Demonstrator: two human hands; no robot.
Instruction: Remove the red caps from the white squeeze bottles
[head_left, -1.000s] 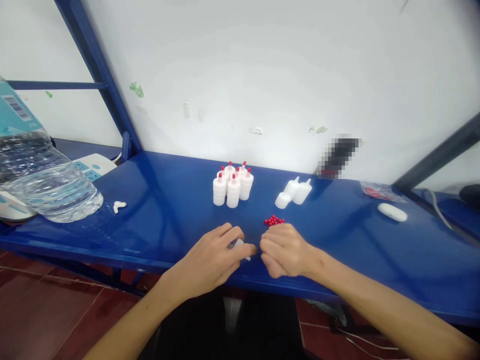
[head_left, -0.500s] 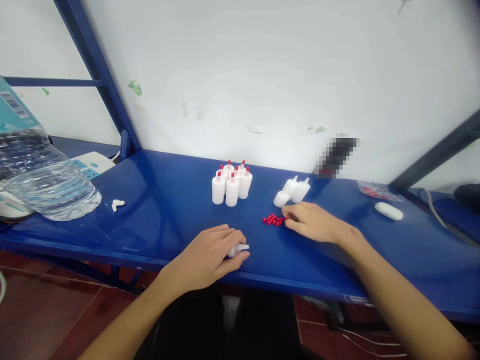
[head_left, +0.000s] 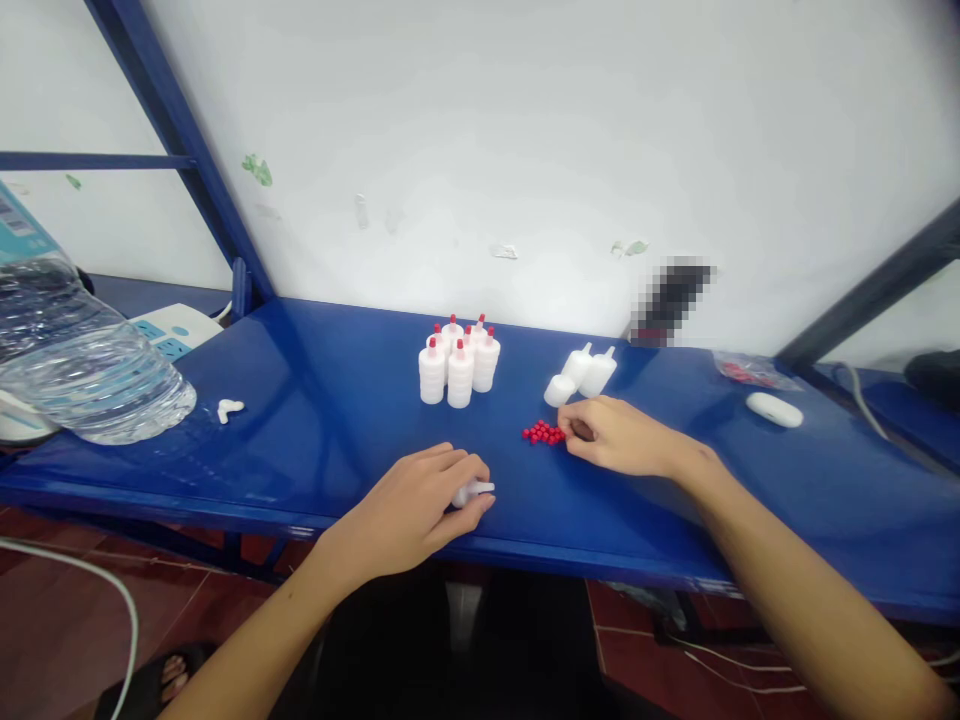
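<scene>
My left hand [head_left: 424, 500] is wrapped round a white bottle [head_left: 466, 493] near the table's front edge, its bare nozzle pointing right. My right hand [head_left: 607, 435] has its thumb and fingers pinched together at the right side of a small pile of red caps [head_left: 541, 432]; what is between the fingertips is hidden. Behind that hand lie several uncapped white bottles [head_left: 598, 374]. Several white bottles [head_left: 460, 376] with red tips stand upright in a cluster at the middle of the table.
On the blue table [head_left: 337, 400], a large water bottle [head_left: 97, 370] and a power strip [head_left: 176, 335] are at the left, with a small white piece [head_left: 229, 409]. At the right are a white oval object [head_left: 774, 409] and a plastic bag [head_left: 750, 371] with red pieces.
The fingers of my right hand have closed together beside the red caps. My left hand still holds its bottle. The whole view has shifted slightly.
</scene>
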